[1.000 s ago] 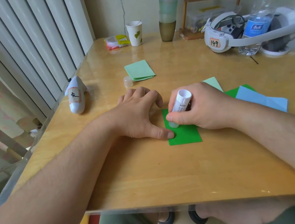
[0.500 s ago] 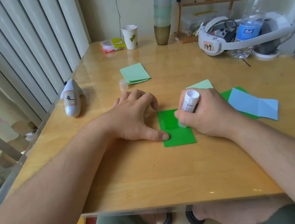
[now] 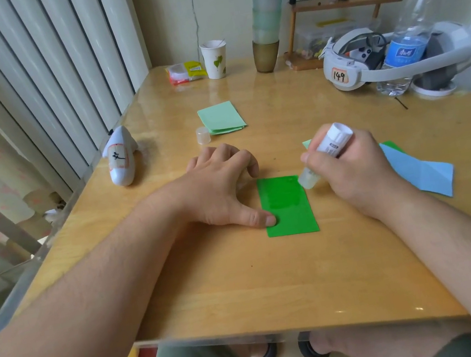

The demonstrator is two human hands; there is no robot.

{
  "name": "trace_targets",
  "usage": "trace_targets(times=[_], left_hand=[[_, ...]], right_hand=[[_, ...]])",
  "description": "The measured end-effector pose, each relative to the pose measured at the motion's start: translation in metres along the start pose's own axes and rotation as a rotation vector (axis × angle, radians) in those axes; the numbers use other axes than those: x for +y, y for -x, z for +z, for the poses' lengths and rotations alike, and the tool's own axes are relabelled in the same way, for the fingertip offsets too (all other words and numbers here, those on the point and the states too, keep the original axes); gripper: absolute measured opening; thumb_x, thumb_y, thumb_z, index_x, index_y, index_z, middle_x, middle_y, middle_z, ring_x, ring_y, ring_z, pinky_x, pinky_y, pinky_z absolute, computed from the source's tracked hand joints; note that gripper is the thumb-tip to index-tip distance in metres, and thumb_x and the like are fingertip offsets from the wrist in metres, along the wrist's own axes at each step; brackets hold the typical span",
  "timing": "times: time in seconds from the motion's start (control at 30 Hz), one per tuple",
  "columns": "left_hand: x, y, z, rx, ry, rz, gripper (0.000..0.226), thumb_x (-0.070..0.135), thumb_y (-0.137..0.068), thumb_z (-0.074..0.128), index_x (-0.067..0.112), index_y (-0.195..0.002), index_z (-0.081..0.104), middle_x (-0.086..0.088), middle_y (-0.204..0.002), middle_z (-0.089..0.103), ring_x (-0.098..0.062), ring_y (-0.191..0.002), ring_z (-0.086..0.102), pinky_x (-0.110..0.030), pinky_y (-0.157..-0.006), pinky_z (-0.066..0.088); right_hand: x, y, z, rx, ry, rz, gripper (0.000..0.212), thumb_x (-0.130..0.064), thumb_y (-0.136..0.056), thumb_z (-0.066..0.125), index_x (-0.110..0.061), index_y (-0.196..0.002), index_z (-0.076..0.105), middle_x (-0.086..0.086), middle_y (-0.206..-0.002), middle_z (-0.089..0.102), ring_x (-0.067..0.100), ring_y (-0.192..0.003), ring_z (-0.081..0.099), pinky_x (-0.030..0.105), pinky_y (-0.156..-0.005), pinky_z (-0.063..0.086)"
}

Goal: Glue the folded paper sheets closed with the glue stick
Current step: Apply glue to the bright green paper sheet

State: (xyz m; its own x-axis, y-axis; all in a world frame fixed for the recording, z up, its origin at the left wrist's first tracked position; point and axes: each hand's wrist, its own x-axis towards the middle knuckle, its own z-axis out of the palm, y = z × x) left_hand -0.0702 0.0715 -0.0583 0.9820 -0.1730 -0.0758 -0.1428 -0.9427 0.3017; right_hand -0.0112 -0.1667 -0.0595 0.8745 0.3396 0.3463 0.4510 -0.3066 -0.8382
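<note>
- Far left on the tabletop (image 3: 186,297) there's a white, bottle-shaped thing with a label (image 3: 121,157), well away from the action, so no bother.
- Behind the work spot sits a stack of pale green folded sheets (image 3: 221,116) with the clear glue cap (image 3: 203,135) right beside it. My guess is that's the finished pile, parked out of reach of sticky fingers.
- The left hand (image 3: 223,186) isn't gripping anything; its thumb tip presses the left edge of the dark green folded sheet (image 3: 287,205), fingers curled down onto the wood behind it. Looks like it's pinning the paper so it doesn't slide under the stick.
- The right hand (image 3: 348,167) has a closed grip round the glue stick (image 3: 323,155), tilted with its tip at the sheet's far right corner; can't tell if it's actually touching.
- Right of that: a light blue sheet (image 3: 415,171) lying over more green paper, probably next in line.
- At the back: paper cup (image 3: 214,59), stacked cups (image 3: 265,15), headset (image 3: 365,64), water bottle (image 3: 412,30). Nothing blocks the work.
</note>
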Motion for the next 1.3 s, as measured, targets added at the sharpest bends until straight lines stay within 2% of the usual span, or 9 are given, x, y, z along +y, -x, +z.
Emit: trace_targets(times=[0.2,0.33,0.4,0.5,0.63,0.73,0.87,1.0,1.3], left_hand=[[-0.009,-0.004,-0.004,0.022,0.113,0.002,0.073,0.090,-0.058,0.065,0.047,-0.114,0.046,0.016,-0.123,0.045,-0.016,-0.123,0.036,-0.038,-0.110,0.034],[-0.017,-0.011,-0.007,0.138,0.312,-0.010,0.043,0.049,-0.082,0.084,0.031,-0.110,0.056,0.009,-0.111,0.061,-0.010,-0.104,0.055,-0.016,-0.087,0.045],[-0.018,-0.013,-0.006,0.165,0.316,-0.017,0.041,0.045,-0.082,0.085,0.029,-0.108,0.057,0.006,-0.108,0.064,-0.002,-0.093,0.055,-0.008,-0.075,0.041],[-0.018,-0.016,-0.002,0.163,0.272,-0.017,0.049,0.056,-0.077,0.086,0.035,-0.109,0.054,0.012,-0.108,0.061,-0.006,-0.100,0.055,-0.021,-0.088,0.045],[-0.016,-0.018,0.002,0.167,0.164,-0.051,0.065,0.081,-0.056,0.065,0.043,-0.107,0.050,0.021,-0.109,0.054,-0.018,-0.109,0.051,-0.046,-0.102,0.047],[-0.016,-0.018,0.003,0.169,0.153,-0.040,0.067,0.082,-0.053,0.062,0.045,-0.107,0.049,0.024,-0.109,0.052,-0.018,-0.111,0.049,-0.047,-0.105,0.045],[-0.017,-0.015,0.002,0.142,0.160,-0.029,0.072,0.088,-0.052,0.064,0.047,-0.110,0.048,0.025,-0.112,0.049,-0.016,-0.114,0.046,-0.046,-0.108,0.041],[-0.016,-0.014,0.001,0.128,0.160,-0.035,0.070,0.088,-0.051,0.065,0.051,-0.108,0.047,0.026,-0.111,0.048,-0.015,-0.114,0.045,-0.046,-0.109,0.040],[-0.015,-0.014,0.001,0.121,0.160,-0.034,0.063,0.081,-0.059,0.073,0.049,-0.108,0.048,0.027,-0.110,0.046,-0.015,-0.116,0.043,-0.048,-0.111,0.039]], right_hand=[[-0.005,0.003,0.006,-0.074,-0.019,-0.058,0.019,-0.033,-0.079,0.070,-0.016,-0.074,0.062,-0.007,-0.061,0.053,0.012,-0.062,0.049,0.026,-0.059,0.041],[-0.006,0.004,0.012,-0.148,0.057,-0.082,0.017,-0.037,-0.078,0.072,-0.023,-0.075,0.064,0.001,-0.068,0.062,0.019,-0.066,0.055,0.030,-0.060,0.044],[-0.009,0.005,0.016,-0.198,0.087,-0.096,0.017,-0.037,-0.077,0.073,-0.023,-0.076,0.064,0.002,-0.068,0.062,0.021,-0.066,0.056,0.031,-0.059,0.045],[-0.012,0.006,0.021,-0.243,0.128,-0.127,0.020,-0.041,-0.076,0.074,-0.024,-0.076,0.064,0.001,-0.065,0.060,0.023,-0.063,0.054,0.033,-0.057,0.043],[-0.015,0.007,0.026,-0.307,0.168,-0.137,0.020,-0.037,-0.079,0.079,-0.025,-0.075,0.064,-0.004,-0.062,0.058,0.014,-0.059,0.050,0.029,-0.055,0.040],[-0.016,0.006,0.025,-0.345,0.186,-0.107,0.021,-0.027,-0.083,0.082,-0.024,-0.073,0.064,-0.010,-0.060,0.056,0.005,-0.058,0.047,0.021,-0.054,0.037],[-0.015,0.005,0.022,-0.345,0.183,-0.084,0.021,-0.029,-0.083,0.083,-0.022,-0.075,0.064,-0.003,-0.063,0.059,0.012,-0.060,0.048,0.029,-0.056,0.038],[-0.014,0.007,0.013,-0.350,0.199,-0.060,0.020,-0.025,-0.084,0.082,-0.020,-0.075,0.065,-0.009,-0.059,0.054,0.007,-0.058,0.046,0.024,-0.055,0.036],[-0.004,0.007,-0.007,-0.304,0.241,-0.033,0.018,-0.022,-0.082,0.081,-0.026,-0.076,0.064,-0.006,-0.065,0.062,0.012,-0.063,0.055,0.030,-0.061,0.045]])
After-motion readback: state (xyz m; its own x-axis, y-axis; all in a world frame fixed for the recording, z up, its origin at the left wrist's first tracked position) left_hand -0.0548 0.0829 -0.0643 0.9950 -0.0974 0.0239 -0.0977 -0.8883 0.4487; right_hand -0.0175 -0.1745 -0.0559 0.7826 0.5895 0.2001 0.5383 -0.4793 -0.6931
